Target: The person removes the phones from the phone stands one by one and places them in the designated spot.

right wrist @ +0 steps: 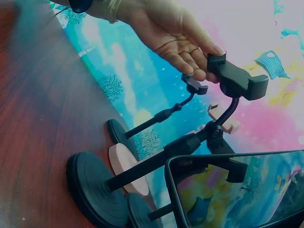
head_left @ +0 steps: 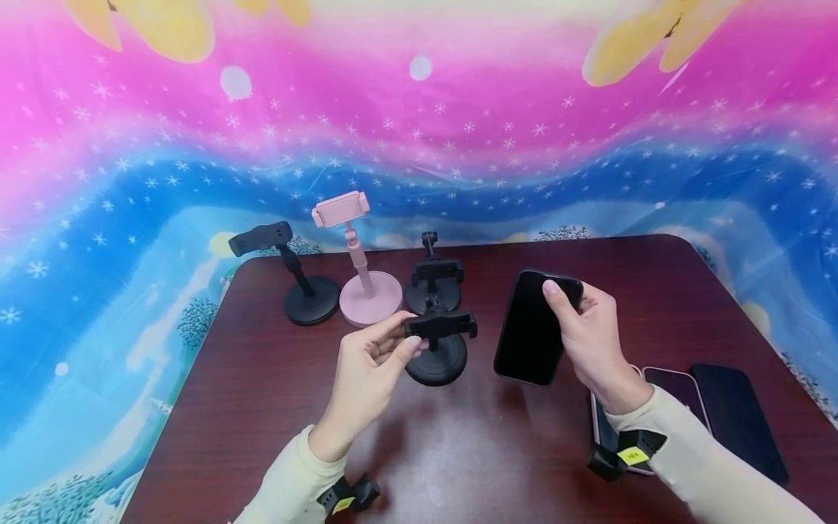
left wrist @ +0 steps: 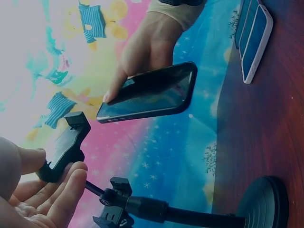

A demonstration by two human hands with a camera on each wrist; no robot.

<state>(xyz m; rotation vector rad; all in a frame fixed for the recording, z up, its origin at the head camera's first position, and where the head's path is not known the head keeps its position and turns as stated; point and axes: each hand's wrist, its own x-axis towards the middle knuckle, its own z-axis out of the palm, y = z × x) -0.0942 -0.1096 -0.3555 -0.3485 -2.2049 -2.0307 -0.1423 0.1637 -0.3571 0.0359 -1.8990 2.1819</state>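
A black phone stand [head_left: 437, 360] stands on the table in front of the person, its clamp raised on a stem. The left hand [head_left: 369, 371] pinches the left end of that clamp between thumb and fingers, as the left wrist view also shows. In the right hand [head_left: 592, 338] is a black smartphone [head_left: 533, 331], held by its upper right edge with the thumb on the dark screen. The phone is in the air to the right of the clamp, apart from it. In the right wrist view the phone [right wrist: 237, 190] hides part of the stands behind it.
Behind stand another black phone stand [head_left: 435, 291], a pink phone stand [head_left: 369, 298] and a black phone stand [head_left: 310, 300] at the left. Several phones lie at the table's right, among them a dark one [head_left: 740, 415]. A patterned cloth [head_left: 419, 145] hangs behind the table.
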